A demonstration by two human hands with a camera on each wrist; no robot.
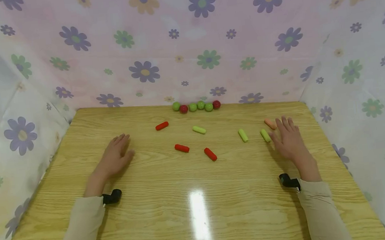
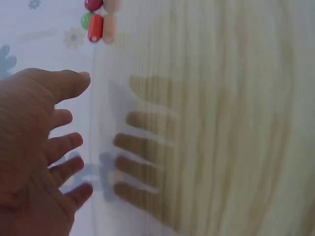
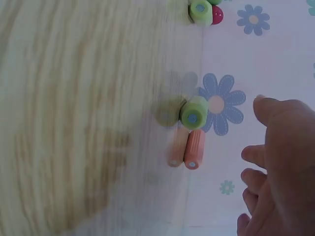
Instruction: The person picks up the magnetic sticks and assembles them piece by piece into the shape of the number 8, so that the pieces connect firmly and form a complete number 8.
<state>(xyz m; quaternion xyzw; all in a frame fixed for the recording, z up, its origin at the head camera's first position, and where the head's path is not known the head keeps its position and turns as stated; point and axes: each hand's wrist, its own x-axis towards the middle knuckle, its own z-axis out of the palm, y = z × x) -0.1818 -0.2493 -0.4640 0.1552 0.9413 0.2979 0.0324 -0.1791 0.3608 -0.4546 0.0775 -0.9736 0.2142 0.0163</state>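
My left hand [image 1: 114,156] hovers over the left part of the wooden table, fingers spread and nothing in it. My right hand [image 1: 289,141], also holding nothing, is at the right, its fingers extended beside an orange stick [image 1: 270,124] and a yellow-green stick [image 1: 265,135]. Another yellow-green stick [image 1: 243,135] lies a little to the left, and a third [image 1: 199,129] near the middle. Three red sticks, one at the back [image 1: 162,126], lie between the hands. In the right wrist view, the orange stick [image 3: 195,150] shows a pale spot at its end.
Against the back cloth [image 1: 180,67] several small green and red balls [image 1: 193,107] sit in a row. Flower-printed cloth also hangs at both sides of the table [image 1: 153,216]. A black wrist camera [image 1: 113,197] sticks out from the left sleeve, another [image 1: 289,181] from the right.
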